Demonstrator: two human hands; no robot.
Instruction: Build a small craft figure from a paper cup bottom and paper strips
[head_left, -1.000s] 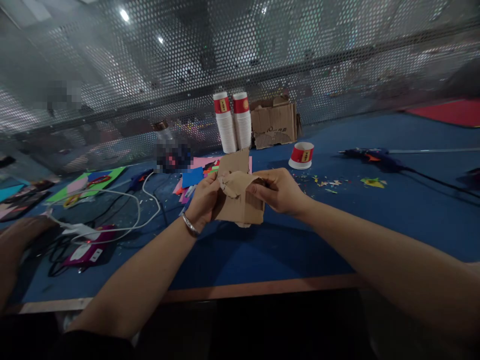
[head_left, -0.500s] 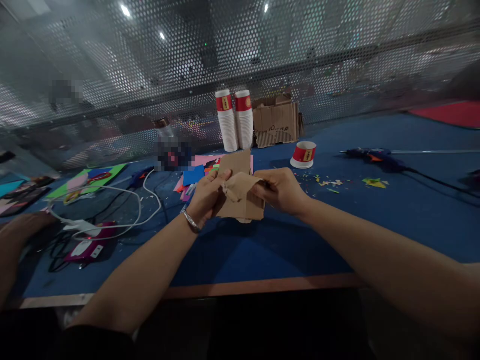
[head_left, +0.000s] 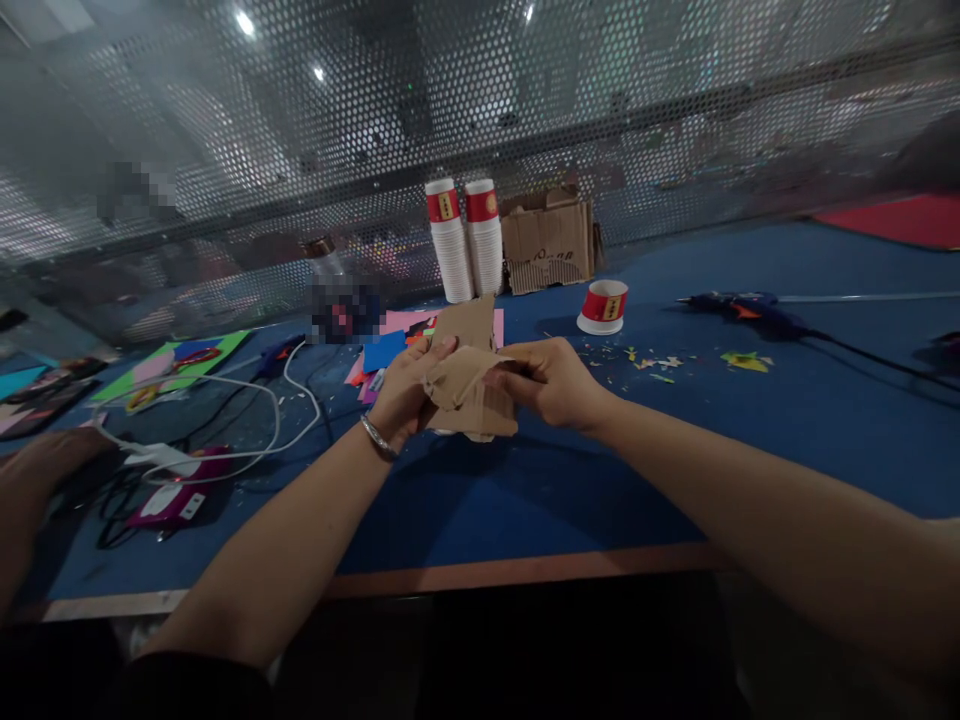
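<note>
A torn piece of brown cardboard is held between my two hands, raised over the blue table. Fingers of my left hand are closed on its left side, the thumb lying across the front. With a pinch, my right hand grips a loose flap of its paper layer at the right. The flap is bent over toward the left and covers part of the board. Behind the cardboard lie pink sheets and a blue square of paper.
Two stacks of paper cups stand behind, beside a cardboard box. A single cup, paper scraps and a glue gun are at the right. At the left are a magenta power strip, white cable and another person's hand.
My right hand has drawn the paper flap a little left and down, so it folds further over the board. My left hand keeps its hold.
</note>
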